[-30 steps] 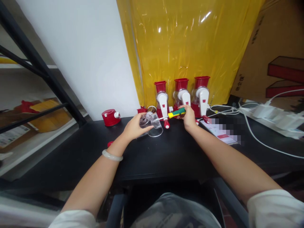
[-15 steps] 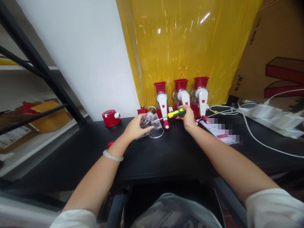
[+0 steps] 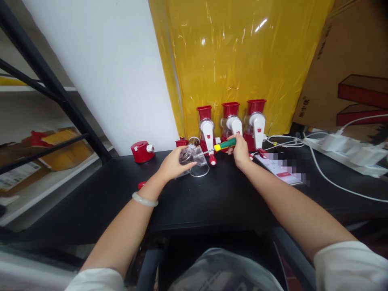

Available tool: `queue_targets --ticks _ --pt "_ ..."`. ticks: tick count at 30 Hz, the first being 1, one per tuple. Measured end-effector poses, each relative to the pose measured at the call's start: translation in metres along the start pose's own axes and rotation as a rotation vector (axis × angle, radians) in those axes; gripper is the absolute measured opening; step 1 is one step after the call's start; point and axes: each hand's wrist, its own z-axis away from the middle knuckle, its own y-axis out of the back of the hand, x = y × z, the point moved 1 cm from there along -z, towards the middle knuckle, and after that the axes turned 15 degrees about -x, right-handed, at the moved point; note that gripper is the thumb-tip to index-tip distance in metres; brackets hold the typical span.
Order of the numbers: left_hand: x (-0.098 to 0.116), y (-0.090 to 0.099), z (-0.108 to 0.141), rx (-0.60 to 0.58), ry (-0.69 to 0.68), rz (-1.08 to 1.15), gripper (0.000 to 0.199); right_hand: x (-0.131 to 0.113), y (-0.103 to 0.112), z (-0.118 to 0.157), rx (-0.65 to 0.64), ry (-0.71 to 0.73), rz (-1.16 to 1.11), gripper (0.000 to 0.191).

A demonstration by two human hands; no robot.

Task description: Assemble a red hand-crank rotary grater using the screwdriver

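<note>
My left hand is wrapped round a clear plastic grater housing lying on its side on the black table. A screwdriver with a green and yellow handle is gripped in my right hand. Its shaft points left into the clear housing; the tip is hard to make out. Behind the housing sits a metal grater drum beside a small red part. Farther left stands a red base with a white knob. Under my left forearm a red piece partly shows.
Three red-and-white rotary graters stand along the back, including the left one and the right one. A phone lies to the right, near white cables and a power strip. A black-framed shelf borders the left.
The screwdriver handle has turned about its own axis, showing more green now. My left hand and the clear housing stay nearly in place.
</note>
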Motion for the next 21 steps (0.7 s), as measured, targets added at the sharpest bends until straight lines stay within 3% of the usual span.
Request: queue_targets --ticks 8,17,21 --pt "0.0011 0.001 0.0002 -0.005 0.005 0.001 0.068 -0.0031 -0.0008 0.0011 -0.013 -0.019 -0.09 0.026" --pt "0.0022 0.0007 0.001 -0.003 0.003 0.01 0.068 -0.0028 -0.0032 0.0016 -0.004 0.005 0.007 0.042" --pt "0.0022 0.0006 0.001 0.003 0.005 0.014 0.067 -0.0049 -0.0026 0.0031 0.004 -0.031 -0.055 0.037"
